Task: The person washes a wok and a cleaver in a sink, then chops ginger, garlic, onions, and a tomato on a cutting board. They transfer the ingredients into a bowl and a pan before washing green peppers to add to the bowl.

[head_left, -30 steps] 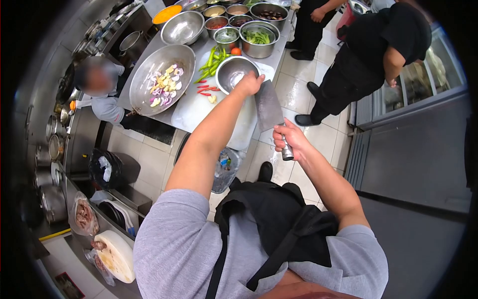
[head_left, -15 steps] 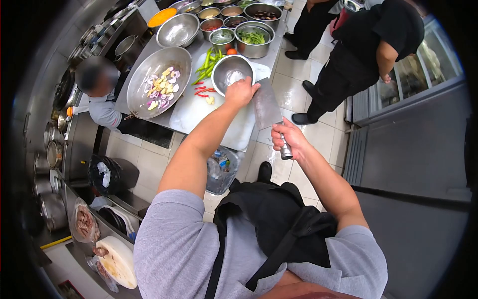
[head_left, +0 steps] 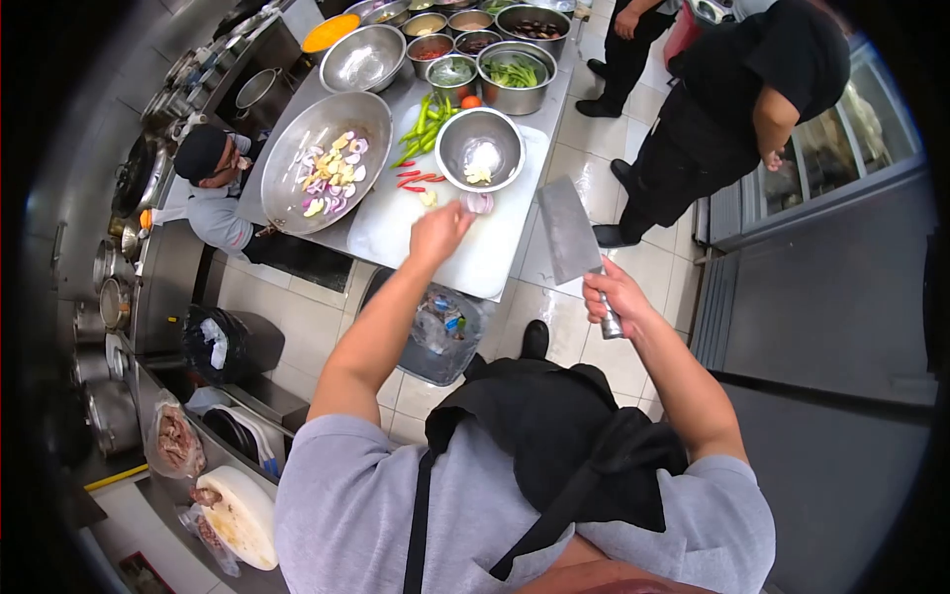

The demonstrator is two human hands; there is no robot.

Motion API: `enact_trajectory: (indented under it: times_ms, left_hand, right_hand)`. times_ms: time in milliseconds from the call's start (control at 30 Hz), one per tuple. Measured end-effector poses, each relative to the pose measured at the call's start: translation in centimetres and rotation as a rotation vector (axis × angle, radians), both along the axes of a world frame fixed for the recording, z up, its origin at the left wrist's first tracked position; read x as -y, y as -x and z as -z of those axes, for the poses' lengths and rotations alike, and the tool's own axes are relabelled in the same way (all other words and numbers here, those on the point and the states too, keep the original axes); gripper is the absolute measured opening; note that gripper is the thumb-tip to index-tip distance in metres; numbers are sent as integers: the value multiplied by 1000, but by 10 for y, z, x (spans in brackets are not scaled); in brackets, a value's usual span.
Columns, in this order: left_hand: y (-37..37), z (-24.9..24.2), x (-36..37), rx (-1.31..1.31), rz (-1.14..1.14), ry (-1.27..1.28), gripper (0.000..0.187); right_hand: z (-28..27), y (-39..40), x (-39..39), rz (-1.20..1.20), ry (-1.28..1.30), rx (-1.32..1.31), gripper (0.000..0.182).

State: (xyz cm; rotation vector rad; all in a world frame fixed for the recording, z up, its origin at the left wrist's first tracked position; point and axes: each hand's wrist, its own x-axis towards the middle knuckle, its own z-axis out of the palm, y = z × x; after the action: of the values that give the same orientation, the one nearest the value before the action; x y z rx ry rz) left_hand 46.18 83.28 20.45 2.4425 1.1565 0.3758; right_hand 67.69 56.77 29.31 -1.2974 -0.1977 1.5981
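A cleaver [head_left: 571, 236] is gripped by its handle in the right hand [head_left: 612, 294], right of centre, blade raised off the white cutting board [head_left: 465, 259]. The left hand [head_left: 438, 232] is held loosely curled over the board, just beside a halved onion [head_left: 480, 202] below the steel bowl [head_left: 481, 148].

Bright kitchen, round bent view.
Metal bowls [head_left: 364, 56] shine at the top; corners are black, edges curve.

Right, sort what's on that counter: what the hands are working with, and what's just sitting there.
In hand:
cleaver in the right hand
left hand over the cutting board
onion half
small steel bowl

Lying about:
large bowl of sliced onion
green chillies
red chillies
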Motion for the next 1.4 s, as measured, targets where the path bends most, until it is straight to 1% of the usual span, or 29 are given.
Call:
enact_trajectory:
  times_ms: [33, 67, 100, 133, 200, 233, 300, 367, 400, 467, 500, 567, 600, 667, 733, 800, 933, 1000, 1033, 1100, 1133, 1200, 1233, 1300, 1333, 1400]
  left_hand:
    - [12, 14, 7, -7, -1, -2, 36]
    - [22, 32, 10, 17, 45, -117, 32]
    - [26, 35, 12, 45, 92, -229, 28]
    - [25, 39, 10, 45, 93, -226, 28]
    - [20, 22, 12, 99, 76, -413, 21]
    - [14, 14, 8, 96, 73, -409, 21]
    - [-7, -3, -15, 113, 14, -276, 24]
    - [-36, -19, -43, 317, 224, -80, 29]
    - [-52, -21, -55, 321, 225, -80, 29]
    - [-81, -25, -76, -51, 487, -55, 44]
    - [-92, -27, -84, -45, 488, -57, 44]
    - [-110, -31, -95, -638, 605, 129, 61]
    - [-114, -30, -96, -636, 611, 125, 61]
    - [-116, -28, -99, -694, 644, 176, 73]
    - [-113, -25, -103, -656, 635, 220, 75]
    - [-111, -26, -104, -549, 650, 231, 73]
    - [-111, -17, -107, -490, 649, 272, 70]
    - [-112, -13, -108, -436, 627, 267, 61]
    - [-111, -9, -108, -437, 627, 269, 61]
    - [-110, -15, -102, -388, 608, 265, 50]
    - [-109, -17, -101, -388, 607, 266, 50]
    - [-105, -14, -105, -231, 628, 348, 41]
    - [-104, -13, -106, -229, 623, 348, 41]
    - [-99, -8, -110, -164, 580, 452, 34]
    - [-96, -5, -112, -161, 573, 452, 34]
    - [-89, -15, -106, -83, 439, 510, 31]
  right_hand:
    - [5, -4, 5, -5, 4, 5, 30]
    - [5, -5, 8, -5, 3, -1, 30]
    - [2, -6, 10, -11, 24, 8, 30]
    - [0, -7, 12, -15, 47, 19, 30]
    - [-6, -9, 15, -28, 58, 23, 31]
    - [-9, -9, 16, -32, 68, 49, 31]
    - [-12, -7, 16, -36, 80, 71, 30]
    - [-14, -7, 15, -55, 59, 88, 33]
    - [-15, -7, 14, -54, 60, 92, 33]
    - [-15, -6, 13, -56, 71, 88, 35]
    - [-16, -6, 13, -54, 70, 94, 35]
    - [-18, -7, 16, -89, 57, 98, 38]
    - [-19, -9, 19, -82, 57, 101, 38]
    - [-20, -10, 26, -95, 42, 120, 40]
    - [-18, -13, 31, -76, 47, 123, 41]
    - [-14, -15, 34, -62, 50, 129, 42]
    - [-10, -15, 33, -58, 41, 124, 43]
    - [-11, -14, 31, -59, 38, 124, 43]
    - [-12, -13, 30, -72, 34, 130, 43]
    - [-13, -13, 27, -87, 31, 136, 42]
    - [-12, -13, 26, -94, 31, 142, 43]
    - [-10, -12, 22, -110, 31, 150, 43]
    - [-9, -12, 20, -106, 33, 144, 44]
    - [-8, -10, 16, -111, 33, 140, 44]
    - [-9, -9, 14, -112, 39, 133, 44]
    - [-9, -4, 12, -120, 46, 123, 45]
